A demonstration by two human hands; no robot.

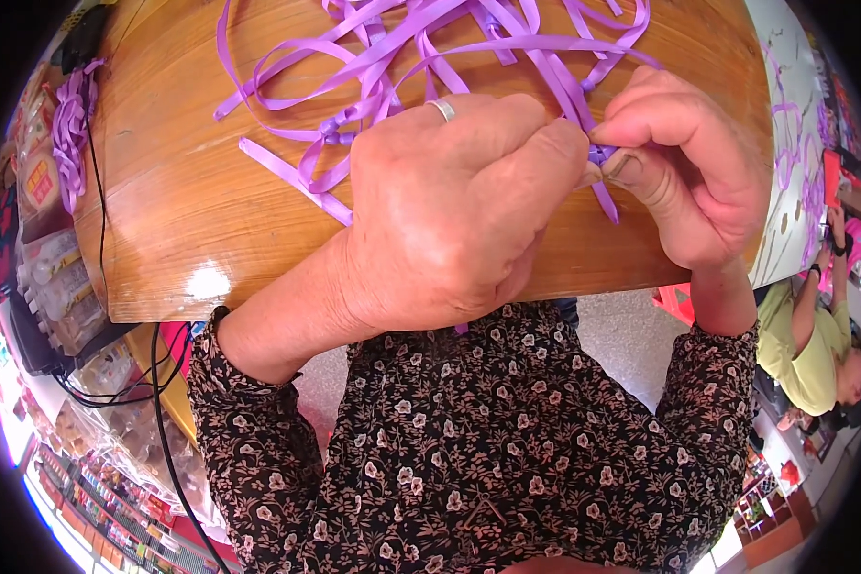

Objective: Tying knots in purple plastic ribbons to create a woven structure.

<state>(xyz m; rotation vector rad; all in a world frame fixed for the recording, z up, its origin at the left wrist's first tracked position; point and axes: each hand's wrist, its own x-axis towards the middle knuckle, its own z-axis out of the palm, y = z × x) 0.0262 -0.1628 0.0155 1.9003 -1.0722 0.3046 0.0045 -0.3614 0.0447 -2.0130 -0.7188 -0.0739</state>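
My left hand (450, 206), with a silver ring on one finger, is closed, its fingertips meeting those of my right hand (689, 163). Between the two pinches sits a small folded or knotted part of a purple ribbon (600, 153). One pointed tail hangs below the fingertips, and the band runs up toward the far edge. My left knuckles hide part of the ribbon. Just beyond my hands lies a loose tangle of similar purple ribbons (354, 62), some with small purple knots or clasps on them.
The wooden table (201, 191) carries a black cable along its left side. A bundle of purple ribbons (70, 134) and plastic-wrapped packages (62, 277) lie at the left. On the right, a white patterned surface (784, 124) holds more purple ribbons; a person in a yellow-green top (802, 349) is beyond.
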